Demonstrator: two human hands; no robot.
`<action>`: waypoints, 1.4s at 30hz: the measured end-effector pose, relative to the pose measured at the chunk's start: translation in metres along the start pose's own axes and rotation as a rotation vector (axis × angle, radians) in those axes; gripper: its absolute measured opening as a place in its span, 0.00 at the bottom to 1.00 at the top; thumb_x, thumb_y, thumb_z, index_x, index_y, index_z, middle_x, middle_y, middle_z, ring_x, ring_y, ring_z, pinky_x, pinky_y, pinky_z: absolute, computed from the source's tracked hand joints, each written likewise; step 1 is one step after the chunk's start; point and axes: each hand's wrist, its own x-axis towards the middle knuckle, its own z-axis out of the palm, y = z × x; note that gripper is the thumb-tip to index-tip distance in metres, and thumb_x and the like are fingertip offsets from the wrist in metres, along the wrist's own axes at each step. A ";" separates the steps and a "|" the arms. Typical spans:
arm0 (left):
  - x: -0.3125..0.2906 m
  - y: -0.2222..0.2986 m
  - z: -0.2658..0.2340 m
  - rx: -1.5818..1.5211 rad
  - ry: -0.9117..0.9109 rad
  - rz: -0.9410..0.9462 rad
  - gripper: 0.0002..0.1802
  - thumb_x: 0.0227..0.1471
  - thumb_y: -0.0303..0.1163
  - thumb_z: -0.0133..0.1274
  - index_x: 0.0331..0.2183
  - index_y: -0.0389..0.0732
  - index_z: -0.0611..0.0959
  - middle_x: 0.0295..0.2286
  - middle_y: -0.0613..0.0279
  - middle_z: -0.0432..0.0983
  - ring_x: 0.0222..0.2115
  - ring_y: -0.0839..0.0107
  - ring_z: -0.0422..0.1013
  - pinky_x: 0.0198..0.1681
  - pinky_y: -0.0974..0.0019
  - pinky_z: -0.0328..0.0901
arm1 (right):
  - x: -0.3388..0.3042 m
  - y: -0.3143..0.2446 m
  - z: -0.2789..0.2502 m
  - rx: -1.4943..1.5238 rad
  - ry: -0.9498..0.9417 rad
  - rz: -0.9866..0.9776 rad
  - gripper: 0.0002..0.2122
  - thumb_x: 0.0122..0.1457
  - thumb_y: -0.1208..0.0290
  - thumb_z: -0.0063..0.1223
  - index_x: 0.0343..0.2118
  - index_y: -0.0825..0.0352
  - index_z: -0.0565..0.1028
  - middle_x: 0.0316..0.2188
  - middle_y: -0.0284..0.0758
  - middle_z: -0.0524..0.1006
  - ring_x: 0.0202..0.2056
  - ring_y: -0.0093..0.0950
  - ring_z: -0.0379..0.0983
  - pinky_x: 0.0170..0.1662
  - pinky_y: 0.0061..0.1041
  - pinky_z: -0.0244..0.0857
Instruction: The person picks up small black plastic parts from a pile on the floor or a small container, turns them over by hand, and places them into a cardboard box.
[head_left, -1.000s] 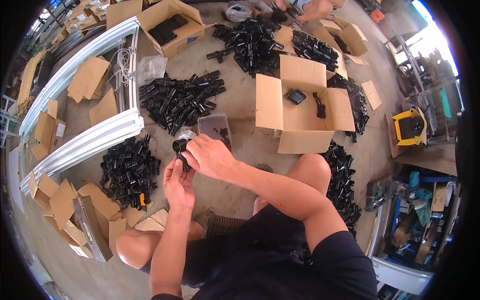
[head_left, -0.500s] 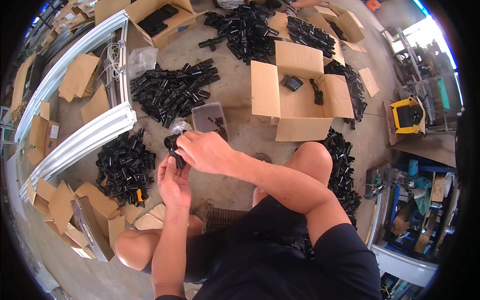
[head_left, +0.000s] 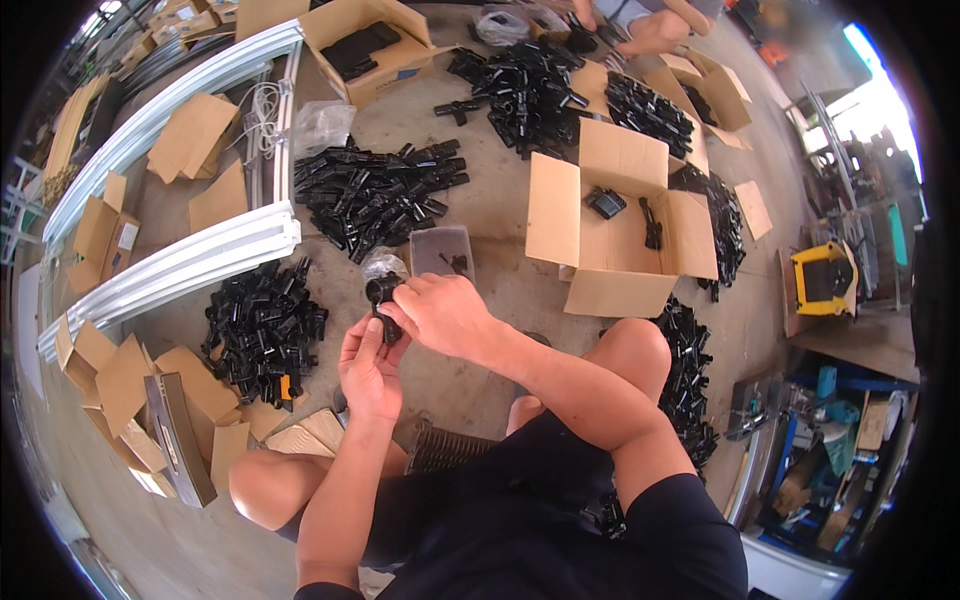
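- Concrete floor (head_left: 490, 205): open cardboard carton (head_left: 620, 294), two black parts (head_left: 605, 203) inside.
- Plastic tub (head_left: 429, 243): small dark pieces (head_left: 457, 264).
- Left hand (head_left: 371, 378), right hand (head_left: 446, 314): fingers closed on black tubular fitting (head_left: 381, 288).

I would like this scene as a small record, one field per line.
Left hand: holds a black part
Right hand: on the same part
Beyond hands: plastic bin, small dark pieces inside
Right of bin: open cardboard box, black items inside
Left of hands: pile of black parts, near white rails
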 end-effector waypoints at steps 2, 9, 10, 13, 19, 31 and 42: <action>-0.001 0.002 0.004 -0.016 0.012 0.014 0.06 0.63 0.28 0.55 0.42 0.40 0.81 0.40 0.60 0.80 0.40 0.69 0.78 0.48 0.59 0.76 | 0.003 -0.001 -0.007 -0.033 -0.034 0.009 0.15 0.61 0.57 0.58 0.28 0.66 0.76 0.22 0.37 0.77 0.29 0.39 0.79 0.27 0.38 0.71; 0.000 -0.002 0.003 -0.088 0.070 0.020 0.07 0.61 0.24 0.56 0.42 0.37 0.81 0.39 0.57 0.82 0.38 0.67 0.79 0.46 0.55 0.77 | 0.007 -0.008 -0.003 0.045 -0.010 0.033 0.12 0.61 0.61 0.58 0.31 0.65 0.74 0.25 0.38 0.78 0.29 0.41 0.78 0.29 0.39 0.70; -0.001 -0.003 0.003 -0.100 0.067 0.021 0.07 0.61 0.24 0.57 0.42 0.36 0.81 0.39 0.57 0.82 0.38 0.67 0.79 0.47 0.54 0.78 | 0.006 -0.007 0.002 0.024 0.001 0.013 0.13 0.62 0.60 0.58 0.30 0.65 0.73 0.24 0.39 0.78 0.28 0.41 0.78 0.29 0.40 0.70; -0.001 -0.004 0.003 -0.132 0.064 0.021 0.07 0.60 0.24 0.57 0.41 0.35 0.81 0.38 0.56 0.82 0.37 0.66 0.80 0.48 0.53 0.78 | 0.005 -0.002 0.004 -0.027 0.018 -0.018 0.12 0.61 0.63 0.60 0.27 0.65 0.73 0.22 0.37 0.77 0.27 0.39 0.77 0.27 0.37 0.70; -0.002 0.002 0.006 -0.144 0.086 0.079 0.07 0.61 0.25 0.57 0.42 0.37 0.81 0.39 0.58 0.81 0.39 0.67 0.79 0.48 0.54 0.77 | 0.013 -0.018 -0.004 0.179 0.002 0.018 0.08 0.58 0.68 0.61 0.35 0.64 0.75 0.30 0.37 0.79 0.30 0.39 0.79 0.29 0.36 0.71; -0.006 0.011 0.012 -0.175 0.056 0.050 0.07 0.60 0.24 0.58 0.41 0.33 0.81 0.39 0.58 0.80 0.38 0.69 0.79 0.45 0.61 0.79 | 0.015 -0.026 -0.006 0.152 -0.005 0.059 0.10 0.63 0.65 0.59 0.30 0.65 0.73 0.22 0.36 0.75 0.26 0.40 0.76 0.25 0.37 0.67; -0.007 0.011 0.013 -0.153 0.039 0.009 0.06 0.61 0.24 0.56 0.41 0.35 0.81 0.41 0.58 0.80 0.41 0.67 0.78 0.48 0.56 0.77 | 0.016 -0.030 -0.015 0.136 -0.032 0.086 0.07 0.64 0.69 0.57 0.33 0.64 0.72 0.26 0.38 0.78 0.28 0.42 0.77 0.27 0.39 0.68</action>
